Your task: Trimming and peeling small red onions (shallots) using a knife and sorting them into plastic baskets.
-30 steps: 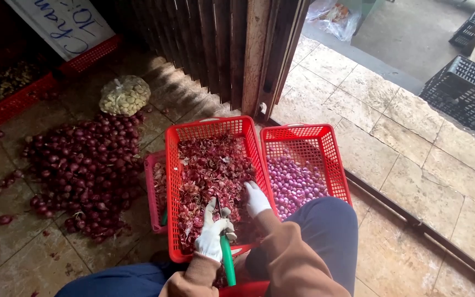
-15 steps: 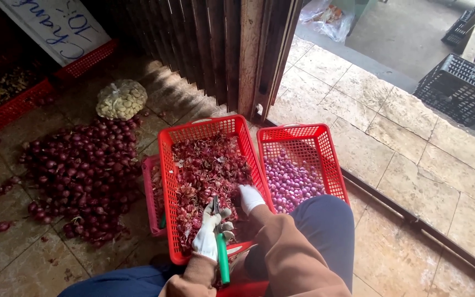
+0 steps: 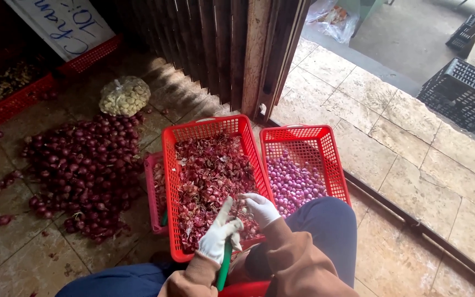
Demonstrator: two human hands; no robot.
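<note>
A: We have both gloved hands low in the middle of the frame, close together over the near end of the red mesh basket (image 3: 193,137) of papery shallot skins (image 3: 207,176). Our left hand (image 3: 218,236) is closed on a green-handled tool (image 3: 224,267), its handle running down toward the bottom edge.

B: And our right hand (image 3: 260,209)? Its fingers curl just beside the left; we cannot tell what they pinch.

A: The basket's long axis runs away from us, toward the upper frame. The peeled shallots (image 3: 295,184), smooth and pale purple, lie in the second basket (image 3: 331,159), right of centre, nearer our right hand.

B: The unpeeled heap (image 3: 83,170), glossy and dark, spreads over the floor at left.
</note>
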